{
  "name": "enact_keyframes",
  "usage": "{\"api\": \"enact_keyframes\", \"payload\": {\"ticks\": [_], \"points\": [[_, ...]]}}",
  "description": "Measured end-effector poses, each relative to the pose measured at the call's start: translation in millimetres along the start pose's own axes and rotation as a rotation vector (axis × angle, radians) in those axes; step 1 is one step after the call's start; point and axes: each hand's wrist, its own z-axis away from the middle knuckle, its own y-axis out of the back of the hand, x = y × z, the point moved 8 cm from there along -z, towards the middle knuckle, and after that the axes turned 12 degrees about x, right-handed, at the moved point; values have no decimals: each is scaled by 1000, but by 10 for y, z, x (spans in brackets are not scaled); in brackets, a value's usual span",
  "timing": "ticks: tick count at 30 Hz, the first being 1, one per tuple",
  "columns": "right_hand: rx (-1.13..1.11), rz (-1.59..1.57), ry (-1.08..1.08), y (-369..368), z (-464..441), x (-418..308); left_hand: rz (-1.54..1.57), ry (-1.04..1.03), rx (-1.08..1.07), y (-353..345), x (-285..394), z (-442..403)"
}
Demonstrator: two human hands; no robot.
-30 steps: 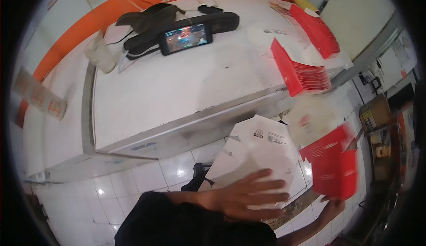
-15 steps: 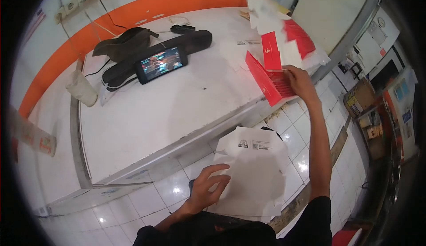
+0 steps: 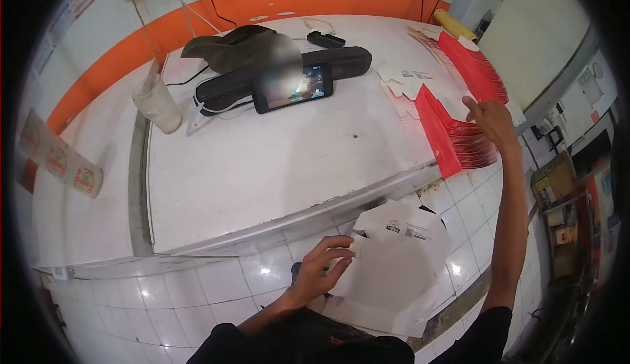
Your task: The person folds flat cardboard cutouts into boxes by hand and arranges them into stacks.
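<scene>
Flat white cardboard sheets (image 3: 400, 278) with a printed logo lie low in front of my body. At their left edge is my left hand (image 3: 323, 269), fingers curled and apart, with nothing visible between them. My right arm reaches up to the counter, where my right hand (image 3: 489, 120) is at the top of a nested stack of red folded boxes (image 3: 453, 144). Its finger and thumb are near the upper box; whether they grip it cannot be made out. Behind it stands a second red stack (image 3: 472, 68). Unfolded white and red pieces (image 3: 407, 82) lie left of the stacks.
On the white counter (image 3: 282, 180), a lit phone (image 3: 295, 88) leans on a long black case (image 3: 351, 62), near a dark cap (image 3: 230, 49). A plastic cup (image 3: 157, 105) and stacked printed cups (image 3: 62, 157) stand left. A cardboard box (image 3: 554, 180) is at right.
The red box first held low at the right is now at the counter stack. My right hand has moved up there, and my left hand has shifted from over the white sheets to their left edge.
</scene>
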Motion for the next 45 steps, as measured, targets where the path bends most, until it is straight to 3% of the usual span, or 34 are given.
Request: {"api": "enact_keyframes", "payload": {"ticks": [1,4,7,9,11,12,13,14,15,16,17,19,22,25,26,28,30,31,34,36,38,40,44,45], "points": [[56,-33,80,-44,-68,4,16,9,-9,-34,-24,8],[-172,-263,78,-869,-159,88,18,15,-58,-108,-11,0],[117,-639,232,-535,-219,371,38,100,-50,-85,-44,4],[511,-725,69,35,340,473,-75,110,-64,-50,-196,45],[760,-765,-214,182,1274,705,-181,160,-85,-51,-443,149],[792,-630,-309,116,1803,738,-232,199,-100,-64,-590,221],[794,-575,-422,-251,2302,1014,-284,236,-115,-83,-717,292],[614,-431,-494,-543,2774,1001,-272,374,-153,-138,-877,405],[566,-59,-437,-933,3350,1095,-260,510,-190,-210,-1022,533],[531,-240,-509,-1082,3679,811,-247,647,-227,-283,-1146,649],[261,-227,-690,-1109,3942,535,-257,624,-241,-349,-1165,676],[221,-418,-877,-1381,4552,430,-284,587,-285,-449,-1145,763],[332,-441,-780,-1703,5033,736,-122,747,-309,-509,-1027,724],[369,-469,-882,-1488,5021,796,-149,705,-297,-538,-960,714],[329,-484,-902,-1400,4987,817,-148,666,-269,-529,-972,711],[455,-563,-729,-1136,4940,816,-140,587,-216,-522,-1001,694],[630,-774,-600,-1010,4936,861,-274,321,-198,-473,-861,564],[621,-763,-635,-1013,4951,904,-341,189,-187,-449,-757,497],[598,-848,-801,-790,4716,765,-351,112,-287,-530,-607,426],[421,-508,-706,-954,4601,779,-184,357,-178,-457,-608,383],[238,-360,-562,-986,4467,694,-200,386,-82,-359,-619,353],[480,-452,-498,-759,4407,572,-403,212,0,-213,-568,341],[615,-452,-361,-596,4550,743,-370,244,-21,-121,-519,364],[646,-502,-432,-600,4608,846,-357,242,-40,-142,-468,336]]}}
